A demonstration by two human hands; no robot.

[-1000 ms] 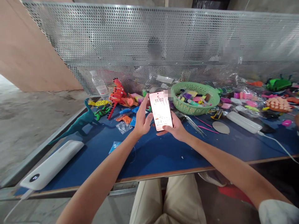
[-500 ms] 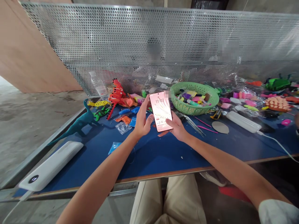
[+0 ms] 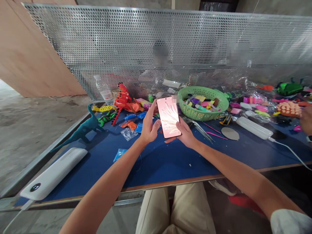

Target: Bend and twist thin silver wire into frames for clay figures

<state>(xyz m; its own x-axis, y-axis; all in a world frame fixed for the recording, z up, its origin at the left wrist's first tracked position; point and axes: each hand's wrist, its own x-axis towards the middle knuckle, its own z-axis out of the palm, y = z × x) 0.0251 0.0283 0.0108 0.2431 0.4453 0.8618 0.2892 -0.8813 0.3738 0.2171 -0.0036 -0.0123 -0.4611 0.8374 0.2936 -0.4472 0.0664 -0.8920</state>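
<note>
- Far left: a white power bank (image 3: 52, 175), cable attached, lies on the bench (image 3: 158, 170); a teal long-necked dinosaur figure (image 3: 85, 130) stands beyond it.
- Left of centre: the left hand (image 3: 149, 127) is at the phone's left long edge. Its fingers extend along that edge and its thumb stands apart from the screen; whether the fingers bear on the back cannot be told.
- Centre: the phone (image 3: 168, 115) is between both hands, above the bench. Screen lit and facing the wearer; front-camera end points away, toward the perforated panel (image 3: 117, 42). Long axis runs from near to far, the far end leaning slightly left.
- Handling, as judged: fairly light, rigid, smooth-faced and liable to slip; the glass would not take a drop well. Best held by the long edges, low down, with support behind.
- Right of centre: the right hand (image 3: 187, 133) grasps the phone at its lower right, fingers behind, thumb over the screen's lower right.
- Further right: a green basket (image 3: 198, 115) of small coloured pieces rests just beyond the right hand.
- Right edge: another person's hand (image 3: 307, 118), partly cut off.
</note>
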